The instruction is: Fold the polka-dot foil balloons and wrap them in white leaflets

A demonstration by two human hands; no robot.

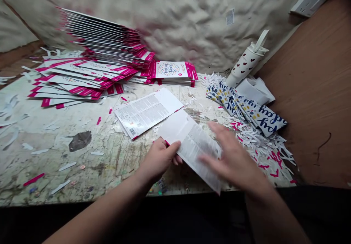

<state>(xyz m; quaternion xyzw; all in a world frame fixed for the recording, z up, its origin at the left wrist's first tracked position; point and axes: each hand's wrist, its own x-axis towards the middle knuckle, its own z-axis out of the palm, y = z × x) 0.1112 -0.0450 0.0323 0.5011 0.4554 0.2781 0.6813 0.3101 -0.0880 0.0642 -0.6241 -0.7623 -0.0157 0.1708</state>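
Observation:
My left hand (163,155) pinches the near left edge of a white printed card (193,145) with pink edging, thumb on top. The card is held at a slant near the table's front edge, with fine grey text on its right part. Over its right end hovers my right hand (230,160), blurred by motion, thumb and fingers apart; whether it touches the card I cannot tell. Behind my left hand lies a similar card (149,112), text and barcode facing up, with at least one more under it. The far corner of the held card meets its right end.
Piles of pink-edged cards (74,77) and a leaning stack (104,35) stand back left, beside a smaller stack (172,70). At right are blue-lettered folded packs (246,108), a heart-patterned tumbler (245,63) and paper scraps (263,149). A wooden panel (315,101) bounds the right side.

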